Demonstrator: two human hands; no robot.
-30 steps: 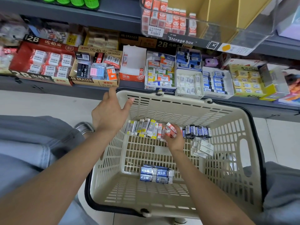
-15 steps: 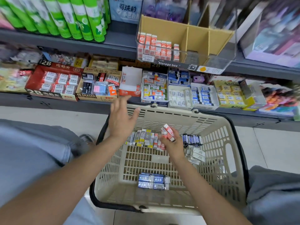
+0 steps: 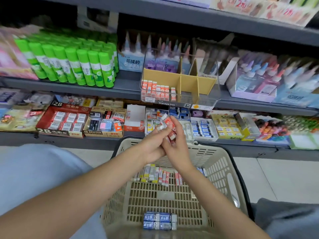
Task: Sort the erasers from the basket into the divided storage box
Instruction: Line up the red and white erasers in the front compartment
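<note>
Both hands meet above the far rim of the beige basket [image 3: 222, 163]. My right hand [image 3: 174, 144] grips a bunch of red-and-white erasers [image 3: 168, 123]. My left hand [image 3: 151, 145] touches the same bunch, its fingertips on a white eraser end. More erasers lie in a row [image 3: 155, 175] on the basket floor, and blue-sleeved erasers [image 3: 159, 220] lie near its front. The clear divided storage box [image 3: 203, 100] stands on the shelf above, with cardboard dividers. Red erasers [image 3: 158, 91] fill its left compartment; the other compartments look empty.
Green glue sticks [image 3: 72, 64] stand left of the storage box. Glue bottles [image 3: 269, 78] stand to its right. The lower shelf holds open eraser cartons [image 3: 63, 119] and small boxes [image 3: 203, 130]. Grey-clad knees flank the basket on the tiled floor [image 3: 279, 178].
The right hand lifted red erasers out of the basket to above its rim. The left hand left the rim and joined it. The view tilted up toward the shelves.
</note>
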